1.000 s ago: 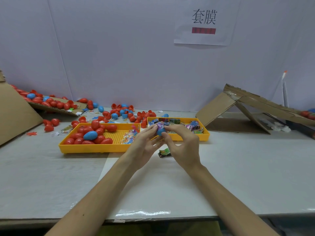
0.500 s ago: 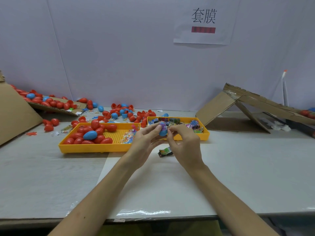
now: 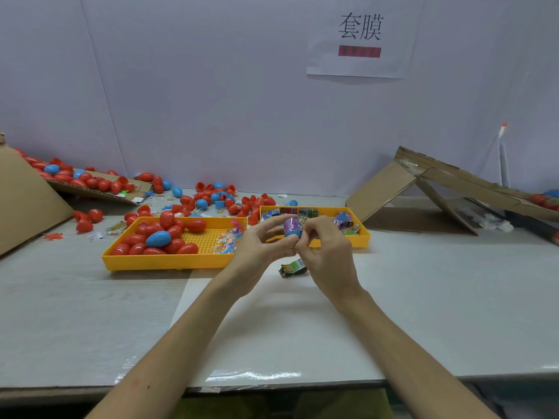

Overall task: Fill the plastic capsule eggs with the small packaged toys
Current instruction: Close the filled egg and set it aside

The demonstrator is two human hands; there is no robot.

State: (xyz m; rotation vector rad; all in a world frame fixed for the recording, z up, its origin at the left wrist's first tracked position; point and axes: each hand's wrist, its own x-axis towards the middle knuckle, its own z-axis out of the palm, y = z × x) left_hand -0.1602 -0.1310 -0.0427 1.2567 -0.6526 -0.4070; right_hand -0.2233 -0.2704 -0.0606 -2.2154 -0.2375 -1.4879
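A blue capsule egg half [image 3: 294, 233] is pinched in the fingers of my left hand [image 3: 262, 248], held above the table's middle. A purple packaged toy [image 3: 291, 225] sticks out of its top, and my right hand [image 3: 326, 251] grips that packet from the right. Just below my hands a green and black toy packet [image 3: 292, 267] lies on the table. The left yellow tray [image 3: 169, 261] holds several red eggs and one blue egg [image 3: 158, 238]. The right yellow tray [image 3: 361, 237] holds several packaged toys.
Loose red and blue eggs and halves [image 3: 211, 201] lie scattered behind the trays. A cardboard sheet [image 3: 99, 189] at the back left carries more eggs. Folded cardboard [image 3: 423, 189] leans at the right. A large cardboard slab [image 3: 27, 204] stands at the far left.
My hands have stayed in place above the table. The purple packet now stands more upright in the blue half, with my right fingers shifted onto its side.
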